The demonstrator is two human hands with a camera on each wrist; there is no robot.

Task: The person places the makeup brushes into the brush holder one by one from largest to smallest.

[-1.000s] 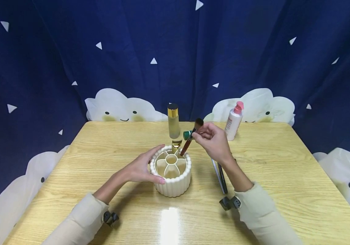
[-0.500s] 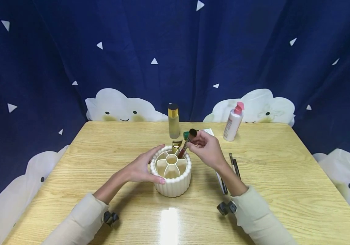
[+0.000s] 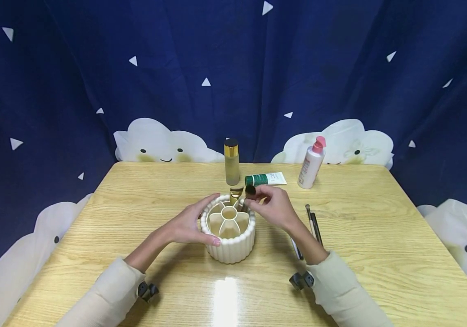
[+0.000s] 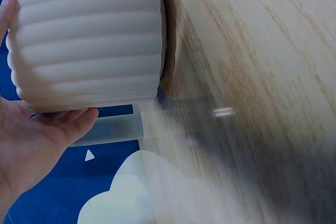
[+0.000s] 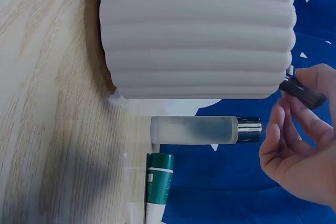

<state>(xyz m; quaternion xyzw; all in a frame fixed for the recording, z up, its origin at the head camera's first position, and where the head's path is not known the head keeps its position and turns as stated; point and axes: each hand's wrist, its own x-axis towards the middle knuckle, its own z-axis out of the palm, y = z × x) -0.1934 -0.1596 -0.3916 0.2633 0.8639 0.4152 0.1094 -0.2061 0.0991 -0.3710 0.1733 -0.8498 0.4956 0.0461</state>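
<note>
On the wooden table [image 3: 135, 190], your left hand [image 3: 188, 222] holds the organizer [image 3: 233, 250] from the left; your right hand [image 3: 272, 204] pinches the brush [image 5: 304, 93]. Probably light and stiff, grip it below the bristles [image 3: 250, 190].

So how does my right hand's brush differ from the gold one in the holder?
The held brush has a dark, rounded head; the gold brush shows gold below a flat tip. Your right hand pinches the held brush, while the gold brush stands unheld. Both heads point up.
</note>
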